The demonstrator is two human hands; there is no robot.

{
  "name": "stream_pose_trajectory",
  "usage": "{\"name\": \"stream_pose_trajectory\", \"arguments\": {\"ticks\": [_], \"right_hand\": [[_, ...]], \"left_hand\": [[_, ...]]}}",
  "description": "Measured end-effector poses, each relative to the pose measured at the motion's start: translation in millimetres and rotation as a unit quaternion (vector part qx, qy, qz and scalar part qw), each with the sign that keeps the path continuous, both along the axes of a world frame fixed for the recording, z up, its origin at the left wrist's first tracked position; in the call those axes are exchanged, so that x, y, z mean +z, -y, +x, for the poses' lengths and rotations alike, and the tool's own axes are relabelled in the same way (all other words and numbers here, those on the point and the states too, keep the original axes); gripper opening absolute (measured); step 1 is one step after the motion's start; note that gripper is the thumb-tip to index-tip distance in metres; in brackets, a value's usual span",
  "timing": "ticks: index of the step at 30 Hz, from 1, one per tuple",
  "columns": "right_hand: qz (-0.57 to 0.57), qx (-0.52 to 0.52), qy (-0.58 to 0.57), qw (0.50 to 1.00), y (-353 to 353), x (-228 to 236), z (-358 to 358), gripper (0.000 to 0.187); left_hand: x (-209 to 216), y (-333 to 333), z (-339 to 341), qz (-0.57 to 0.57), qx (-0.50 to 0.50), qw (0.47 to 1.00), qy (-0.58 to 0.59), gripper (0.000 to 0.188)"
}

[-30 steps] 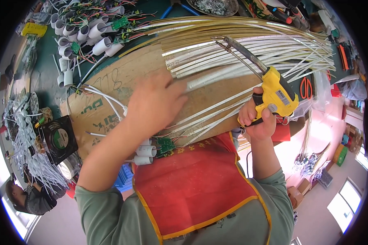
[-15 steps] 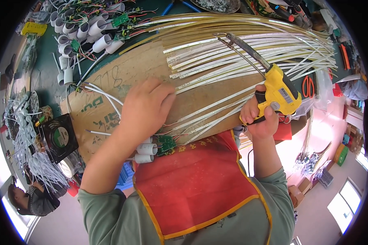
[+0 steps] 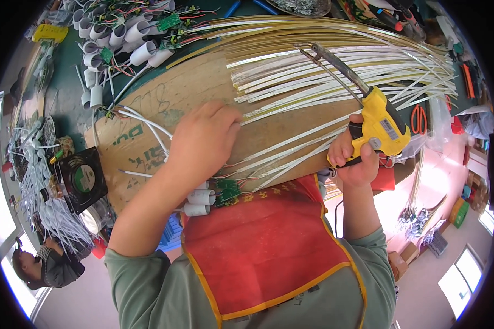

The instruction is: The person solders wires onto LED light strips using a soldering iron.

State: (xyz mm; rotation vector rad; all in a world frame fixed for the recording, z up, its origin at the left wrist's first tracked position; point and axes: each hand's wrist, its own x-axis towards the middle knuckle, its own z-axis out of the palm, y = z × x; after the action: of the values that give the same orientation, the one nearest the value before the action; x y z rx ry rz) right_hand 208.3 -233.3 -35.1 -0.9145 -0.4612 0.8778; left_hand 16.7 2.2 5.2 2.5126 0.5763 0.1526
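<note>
My right hand (image 3: 357, 162) is wrapped round the handle of a yellow soldering gun (image 3: 387, 123), whose long metal tip points up and left above the strips. Over the cardboard, my left hand (image 3: 206, 140) is closed with fingers curled down; what they hold, if anything, is hidden. Beside its fingertips lies the end of a narrow white strip (image 3: 263, 113). Below that hand, by my red apron, a green circuit board (image 3: 229, 189) has thin wires running to several pale strips (image 3: 293, 151). White cylindrical housings (image 3: 197, 209) sit left of the board, partly behind my left forearm.
Many strips (image 3: 324, 60) fan across the cardboard (image 3: 148, 101). More white housings with wires (image 3: 142, 52) are heaped at the far left. A black fan (image 3: 82, 180) and bundled white cables (image 3: 55, 219) stand left; orange-handled scissors (image 3: 418, 119) lie right. Another person (image 3: 46, 266) is at lower left.
The whole view has shifted slightly, so most things appear a little farther right. Both hands keep nearly the same pose, the right one still gripping the soldering gun.
</note>
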Motion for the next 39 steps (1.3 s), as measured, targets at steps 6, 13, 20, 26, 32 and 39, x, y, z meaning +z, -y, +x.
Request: {"name": "stream_pose_trajectory", "arguments": {"ticks": [6,13,20,26,32,39], "right_hand": [[0.007,0.004,0.0,1.0,0.3,-3.2,2.5,0.063],[-0.002,-0.014,-0.04,0.999,-1.5,-0.6,0.4,0.068],[0.001,-0.024,-0.026,0.999,-1.4,-0.7,0.7,0.066],[0.005,-0.018,-0.017,1.0,0.0,-3.4,1.7,0.064],[0.008,-0.02,-0.019,1.0,-0.5,-3.8,1.6,0.059],[0.012,-0.015,-0.017,1.0,-2.0,-2.5,1.2,0.058]], "left_hand": [[4.1,-1.0,1.9,-0.036,0.006,0.999,-0.014,0.013],[23.0,-16.0,-8.3,-0.275,-0.008,0.956,-0.102,0.015],[27.2,-29.2,-1.8,-0.429,0.007,0.885,-0.18,0.019],[26.5,-23.5,0.9,-0.405,0.076,0.892,-0.187,0.02],[12.7,-9.9,5.6,-0.062,0.021,0.979,-0.195,0.023],[8.7,-7.5,1.5,-0.014,0.075,0.995,-0.058,0.019]]}}
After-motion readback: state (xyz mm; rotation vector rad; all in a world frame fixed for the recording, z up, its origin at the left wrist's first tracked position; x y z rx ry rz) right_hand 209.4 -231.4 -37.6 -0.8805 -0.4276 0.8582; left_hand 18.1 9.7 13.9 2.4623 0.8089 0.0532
